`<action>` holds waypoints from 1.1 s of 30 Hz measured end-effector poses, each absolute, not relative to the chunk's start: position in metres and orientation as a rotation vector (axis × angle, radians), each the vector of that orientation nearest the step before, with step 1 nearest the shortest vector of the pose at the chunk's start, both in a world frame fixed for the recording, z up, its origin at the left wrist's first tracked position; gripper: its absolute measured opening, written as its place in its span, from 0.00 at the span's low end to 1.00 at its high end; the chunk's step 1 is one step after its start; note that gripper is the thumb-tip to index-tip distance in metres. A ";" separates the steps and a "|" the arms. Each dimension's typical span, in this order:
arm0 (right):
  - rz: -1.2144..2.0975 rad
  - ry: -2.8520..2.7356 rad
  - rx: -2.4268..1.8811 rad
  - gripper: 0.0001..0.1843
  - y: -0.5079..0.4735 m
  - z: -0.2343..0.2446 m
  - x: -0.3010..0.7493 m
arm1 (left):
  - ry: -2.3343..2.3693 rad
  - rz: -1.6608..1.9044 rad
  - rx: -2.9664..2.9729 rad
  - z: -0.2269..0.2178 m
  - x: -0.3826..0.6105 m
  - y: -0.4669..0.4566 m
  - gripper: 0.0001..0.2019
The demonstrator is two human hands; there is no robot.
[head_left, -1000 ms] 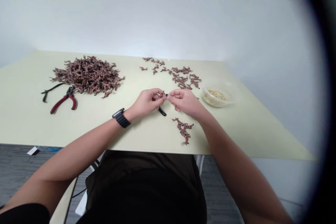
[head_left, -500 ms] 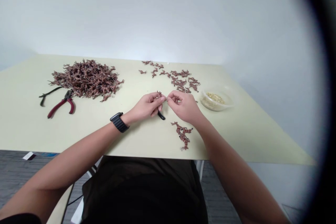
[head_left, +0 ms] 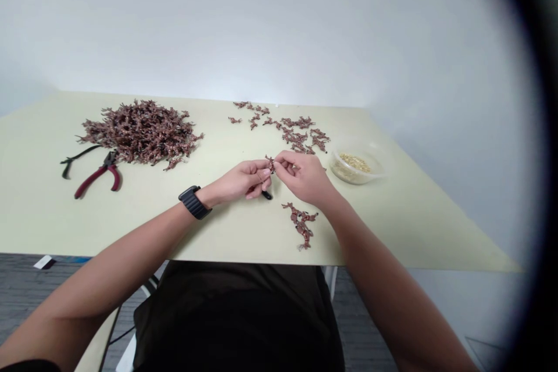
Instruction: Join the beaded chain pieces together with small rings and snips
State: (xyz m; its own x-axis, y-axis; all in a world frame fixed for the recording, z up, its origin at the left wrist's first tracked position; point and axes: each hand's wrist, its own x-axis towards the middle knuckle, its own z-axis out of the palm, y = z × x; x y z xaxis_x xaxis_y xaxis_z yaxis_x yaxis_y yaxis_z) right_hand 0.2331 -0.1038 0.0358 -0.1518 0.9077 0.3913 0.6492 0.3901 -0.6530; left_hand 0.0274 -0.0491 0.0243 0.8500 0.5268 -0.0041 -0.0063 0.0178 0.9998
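Note:
Over the middle of the table, my left hand point(head_left: 247, 178) is closed, thumb and fingers pinching a small brown deer-like figurine point(head_left: 270, 162). My right hand point(head_left: 301, 176) meets it from the other side, its fingertips closed on the same figurine; any smaller piece between them is hidden. A black tool handle end point(head_left: 267, 195) pokes out below my left fingers, and I cannot tell whether it is held or lies on the table. Nearer to me, several like figurines point(head_left: 301, 225) lie in a small cluster.
A large heap of brown figurines point(head_left: 142, 131) sits at the left, with red-handled pliers point(head_left: 98, 177) and a black-handled tool point(head_left: 78, 157) before it. More figurines point(head_left: 299, 136) are scattered at the back. A clear plastic bowl point(head_left: 378, 170) of small gold pieces stands right.
The figurine now stands more upright between my fingertips, and my right hand has come slightly closer to my left. The whole view has shifted a little.

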 end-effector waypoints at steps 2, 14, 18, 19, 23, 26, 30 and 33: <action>0.418 -1.900 -1.344 0.12 -0.104 0.036 0.234 | 0.441 0.431 1.510 0.025 0.027 -0.050 0.12; 0.305 -1.867 -1.371 0.12 -0.104 0.030 0.225 | 0.580 0.567 1.872 0.020 0.030 -0.052 0.15; 0.656 -1.625 -1.349 0.11 -0.101 0.026 0.222 | 0.648 0.699 2.200 0.015 0.030 -0.051 0.12; 0.793 -1.565 -1.330 0.11 -0.100 0.025 0.223 | 0.650 0.693 2.218 0.015 0.030 -0.051 0.12; 1.167 -1.409 -1.251 0.12 -0.096 0.025 0.231 | 0.638 0.651 2.131 0.020 0.030 -0.052 0.13; 1.211 -1.404 -1.227 0.13 -0.096 0.027 0.235 | 0.611 0.597 1.965 0.025 0.030 -0.055 0.15; 1.151 -1.465 -1.255 0.16 -0.097 0.030 0.238 | 0.562 0.509 1.771 0.029 0.029 -0.056 0.16; 1.098 -1.513 -1.268 0.17 -0.099 0.032 0.239 | 0.527 0.483 1.697 0.029 0.029 -0.055 0.16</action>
